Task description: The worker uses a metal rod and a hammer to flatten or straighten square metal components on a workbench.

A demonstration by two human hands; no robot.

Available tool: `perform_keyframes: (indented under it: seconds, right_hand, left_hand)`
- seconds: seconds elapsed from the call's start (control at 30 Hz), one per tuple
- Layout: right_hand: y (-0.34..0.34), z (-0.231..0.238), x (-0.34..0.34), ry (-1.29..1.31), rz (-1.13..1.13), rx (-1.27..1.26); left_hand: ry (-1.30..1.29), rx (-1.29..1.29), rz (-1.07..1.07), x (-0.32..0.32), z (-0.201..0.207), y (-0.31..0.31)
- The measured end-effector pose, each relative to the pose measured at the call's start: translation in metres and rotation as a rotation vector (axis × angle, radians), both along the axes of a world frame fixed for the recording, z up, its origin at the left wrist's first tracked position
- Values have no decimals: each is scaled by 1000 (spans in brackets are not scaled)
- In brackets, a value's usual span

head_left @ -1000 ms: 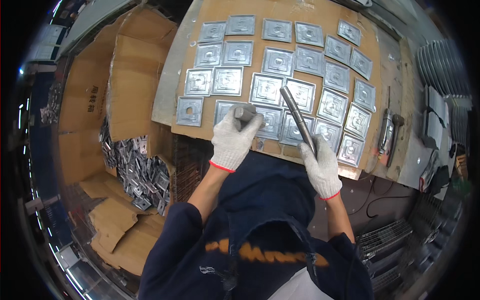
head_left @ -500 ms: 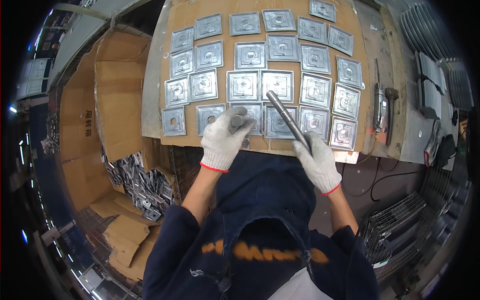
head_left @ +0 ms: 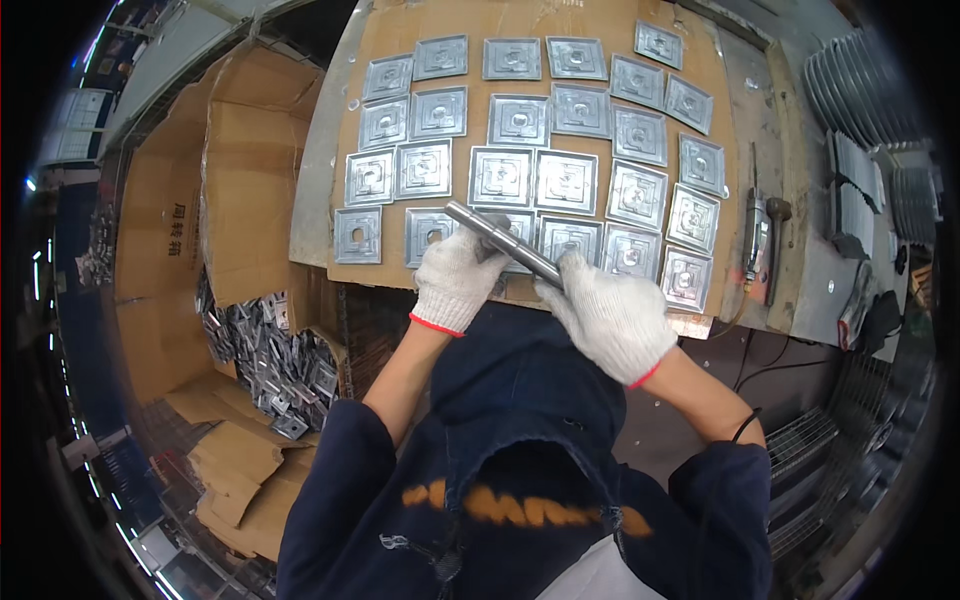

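Head view: at the left, a cardboard box [head_left: 260, 190] with small metal pieces [head_left: 275, 360] heaped below its raised flap stands beside the worktop [head_left: 312, 220]. Next comes the gloved left hand [head_left: 453, 278], fingers curled around a dark grey piece [head_left: 486, 249], mostly hidden; that looks like dense metal, best kept deep in the palm. Slanting across in front of it is a smooth metal rod [head_left: 505, 241], its free end up and left; whether it touches the left glove I cannot tell. It should be stiff, fairly heavy and slick, hardly fragile, so a full wrap at its lower right end suits it. There the right hand [head_left: 612, 312] clasps it, thumb along the top. Beyond both hands, square metal plates [head_left: 566, 183] lie in rows on a cardboard sheet [head_left: 477, 110].

Compared with half a second ago, the rod has swung leftward from the gap between the hands to cross the left one; the right hand has moved inward, while the plates keep their layout.
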State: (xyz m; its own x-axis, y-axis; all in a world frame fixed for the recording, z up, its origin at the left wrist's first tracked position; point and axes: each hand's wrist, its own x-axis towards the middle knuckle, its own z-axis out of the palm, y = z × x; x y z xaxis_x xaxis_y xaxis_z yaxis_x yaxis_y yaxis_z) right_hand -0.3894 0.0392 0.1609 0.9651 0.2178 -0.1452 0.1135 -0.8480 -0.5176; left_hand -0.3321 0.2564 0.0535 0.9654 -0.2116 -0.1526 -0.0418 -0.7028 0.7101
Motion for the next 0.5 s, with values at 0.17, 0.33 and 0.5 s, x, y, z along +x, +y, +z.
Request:
perform_keyframes:
  seconds: [0.17, 0.33, 0.5]
  right_hand:
    - [-17, 17, -10, 53, -88, 25]
    - [-30, 3, -45, -39, -296, 320]
    - [-22, -63, -64, 154, -200, -24]
  left_hand:
    - [28, -28, 84, -7, 18, -5]
    - [-8, -182, 108, -10, 34, -6]
    - [-97, -204, 77, -15, 40, -1]
